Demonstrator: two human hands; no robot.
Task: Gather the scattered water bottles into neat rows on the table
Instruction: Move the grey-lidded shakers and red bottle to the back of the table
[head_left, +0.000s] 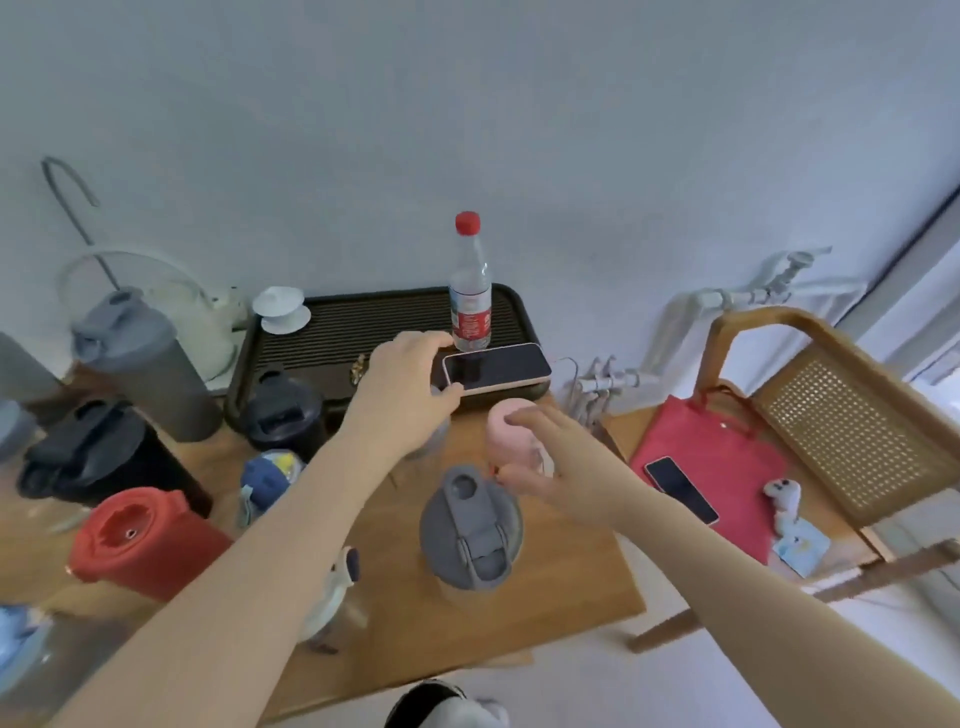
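Several bottles stand on the wooden table (582, 582). My left hand (405, 384) pinches the left end of a pink-edged phone (498, 368) that lies on the front rim of the black tea tray (332, 332). Around the right side of a small pink bottle (506, 428) curls my right hand (550, 457), thumb low and fingers on top. A clear plastic bottle with a red cap (470, 291) stands upright on the tray behind the phone. A grey-lidded bottle (470, 525) is in front of the pink one. At the left stand a red bottle (140, 540), black bottles (283, 410) and a tall grey one (140, 364).
A white lidded cup (280, 309) sits at the tray's back left corner. To the right, a wicker chair (852, 426) holds a red bag (706, 467) with a second phone (681, 490) on it. The wall is close behind the table. A blue-topped bottle (267, 478) shows under my left forearm.
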